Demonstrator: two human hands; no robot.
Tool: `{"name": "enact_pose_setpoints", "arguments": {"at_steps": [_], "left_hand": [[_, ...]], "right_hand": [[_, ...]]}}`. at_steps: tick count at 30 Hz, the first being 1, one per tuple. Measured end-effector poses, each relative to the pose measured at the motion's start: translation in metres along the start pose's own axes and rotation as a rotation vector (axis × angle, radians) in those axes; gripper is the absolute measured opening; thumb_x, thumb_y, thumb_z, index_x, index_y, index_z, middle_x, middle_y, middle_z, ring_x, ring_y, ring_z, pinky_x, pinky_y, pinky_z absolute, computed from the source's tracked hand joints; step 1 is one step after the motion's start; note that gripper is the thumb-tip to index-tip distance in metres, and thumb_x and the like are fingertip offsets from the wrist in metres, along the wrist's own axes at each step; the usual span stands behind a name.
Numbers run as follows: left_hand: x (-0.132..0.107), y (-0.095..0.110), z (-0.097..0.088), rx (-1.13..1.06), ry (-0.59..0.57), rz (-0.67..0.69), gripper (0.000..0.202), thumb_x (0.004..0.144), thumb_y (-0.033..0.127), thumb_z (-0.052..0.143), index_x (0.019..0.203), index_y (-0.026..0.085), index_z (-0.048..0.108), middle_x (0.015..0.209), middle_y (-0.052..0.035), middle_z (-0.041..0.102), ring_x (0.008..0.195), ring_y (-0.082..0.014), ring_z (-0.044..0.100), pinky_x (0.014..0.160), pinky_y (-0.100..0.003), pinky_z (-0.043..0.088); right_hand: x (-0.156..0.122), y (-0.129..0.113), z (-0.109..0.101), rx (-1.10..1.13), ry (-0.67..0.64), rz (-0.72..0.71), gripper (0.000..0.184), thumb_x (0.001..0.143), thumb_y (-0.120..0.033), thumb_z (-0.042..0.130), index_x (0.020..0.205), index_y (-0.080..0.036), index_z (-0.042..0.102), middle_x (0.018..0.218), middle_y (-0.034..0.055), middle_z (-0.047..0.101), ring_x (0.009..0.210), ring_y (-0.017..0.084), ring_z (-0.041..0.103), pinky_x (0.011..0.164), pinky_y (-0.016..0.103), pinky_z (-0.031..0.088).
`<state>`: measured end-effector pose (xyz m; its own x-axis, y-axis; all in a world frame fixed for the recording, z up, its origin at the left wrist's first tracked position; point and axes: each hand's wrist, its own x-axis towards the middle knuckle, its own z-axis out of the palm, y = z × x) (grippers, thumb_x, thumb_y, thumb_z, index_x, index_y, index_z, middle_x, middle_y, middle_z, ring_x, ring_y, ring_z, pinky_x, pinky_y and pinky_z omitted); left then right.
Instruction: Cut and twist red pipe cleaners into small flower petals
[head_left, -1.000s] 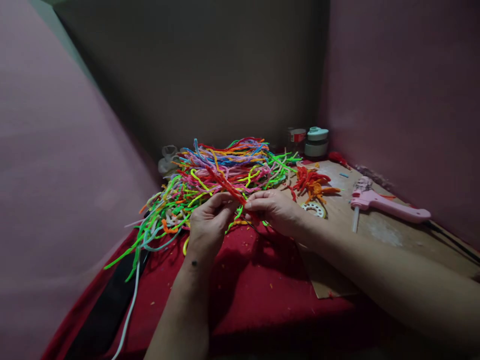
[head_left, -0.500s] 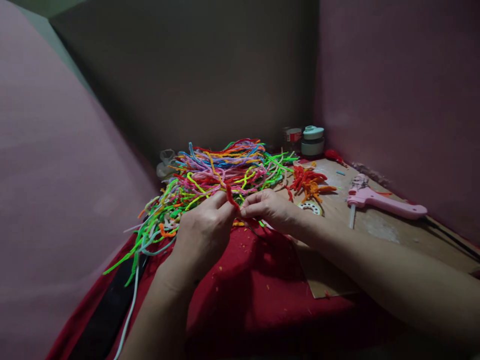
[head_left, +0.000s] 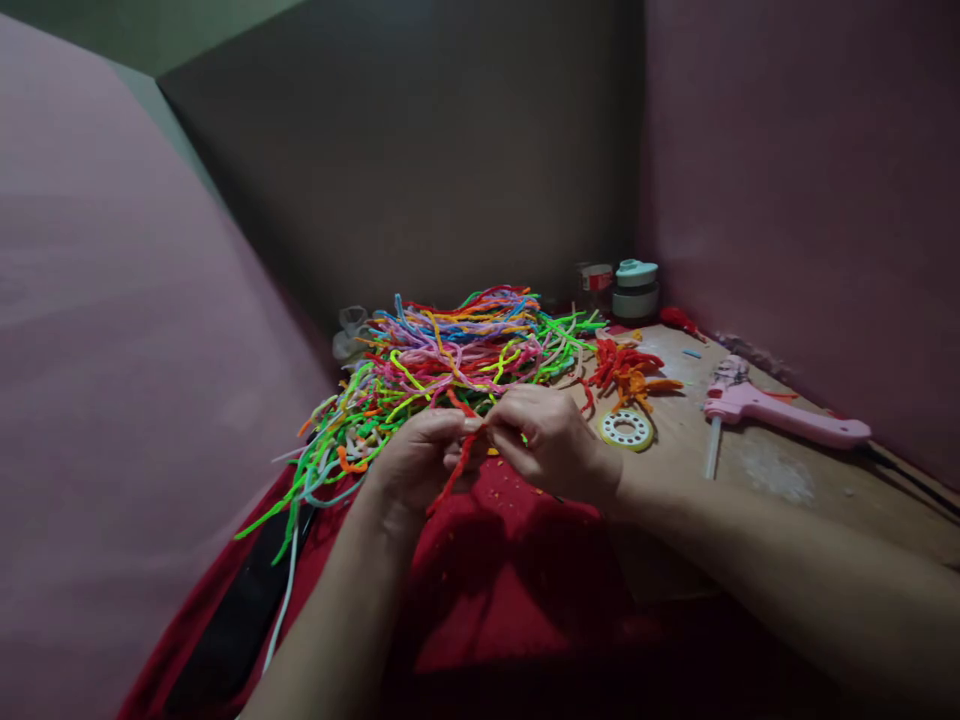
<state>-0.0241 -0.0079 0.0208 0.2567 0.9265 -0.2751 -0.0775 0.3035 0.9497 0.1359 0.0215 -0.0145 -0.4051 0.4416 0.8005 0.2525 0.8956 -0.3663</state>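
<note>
A red cloth (head_left: 480, 640) covers the table, with a brown board (head_left: 675, 475) lying over its right side. A big heap of colorful pipe cleaners (head_left: 457, 350) spreads along the back. In front of it, the left hand (head_left: 420, 455) has thumb and fingers pinched together on a red pipe cleaner (head_left: 455, 478), and the right hand (head_left: 551, 440), fingers curled nearly closed, grips the same strand just beside. A pink glue gun (head_left: 795, 420) lies on the board. The red strand, held above the cloth, slants down below the fingertips. Near the right hand rests a small tape roll (head_left: 609, 430).
</note>
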Motion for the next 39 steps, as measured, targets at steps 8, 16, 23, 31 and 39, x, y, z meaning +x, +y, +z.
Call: {"name": "enact_pose_setpoints", "arguments": {"at_steps": [8, 16, 23, 31, 39], "left_hand": [[0.008, -0.013, 0.004, 0.037, 0.138, 0.282, 0.018, 0.073, 0.028, 0.063, 0.065, 0.014, 0.053, 0.051, 0.0044, 0.043, 0.042, -0.0041, 0.034, 0.039, -0.015, 0.028], [-0.010, -0.012, 0.011, 0.609, 0.462, 0.897, 0.010, 0.069, 0.019, 0.068, 0.079, 0.021, 0.065, 0.089, -0.0028, 0.058, 0.087, -0.0166, 0.053, 0.079, -0.025, 0.041], [-0.012, -0.014, 0.011, 0.710, 0.354, 0.791, 0.009, 0.080, 0.024, 0.055, 0.073, 0.019, 0.058, 0.074, -0.0007, 0.054, 0.069, -0.0132, 0.048, 0.066, -0.023, 0.038], [-0.002, -0.021, 0.014, 0.336, 0.252, 0.389, 0.023, 0.077, 0.034, 0.056, 0.063, 0.017, 0.051, 0.053, 0.0037, 0.045, 0.049, -0.0088, 0.038, 0.049, -0.021, 0.031], [0.001, -0.021, 0.008, 0.396, 0.312, 0.424, 0.021, 0.081, 0.034, 0.053, 0.069, 0.017, 0.050, 0.056, 0.0024, 0.054, 0.053, -0.0093, 0.047, 0.054, -0.021, 0.038]], "right_hand": [[0.002, 0.002, 0.000, 0.201, 0.090, 0.134, 0.016, 0.079, -0.018, 0.049, 0.067, -0.015, 0.058, 0.064, 0.0048, 0.058, 0.063, 0.014, 0.048, 0.063, 0.029, 0.036], [0.010, 0.007, 0.001, 1.177, -0.071, 0.654, 0.009, 0.065, -0.021, 0.066, 0.064, -0.013, 0.061, 0.055, -0.0005, 0.057, 0.051, 0.009, 0.047, 0.056, 0.025, 0.035], [0.008, 0.008, -0.001, 1.240, -0.172, 0.685, 0.007, 0.063, -0.017, 0.064, 0.060, -0.013, 0.060, 0.049, -0.0022, 0.054, 0.046, 0.007, 0.043, 0.052, 0.024, 0.032], [0.003, 0.003, 0.001, 0.417, -0.044, 0.362, 0.010, 0.068, -0.016, 0.056, 0.058, -0.016, 0.056, 0.055, -0.0003, 0.051, 0.054, 0.010, 0.043, 0.056, 0.026, 0.032], [0.005, 0.008, 0.006, 0.691, -0.121, 0.570, 0.009, 0.072, -0.022, 0.057, 0.070, -0.014, 0.063, 0.066, 0.0035, 0.062, 0.060, 0.013, 0.053, 0.061, 0.027, 0.038]]}}
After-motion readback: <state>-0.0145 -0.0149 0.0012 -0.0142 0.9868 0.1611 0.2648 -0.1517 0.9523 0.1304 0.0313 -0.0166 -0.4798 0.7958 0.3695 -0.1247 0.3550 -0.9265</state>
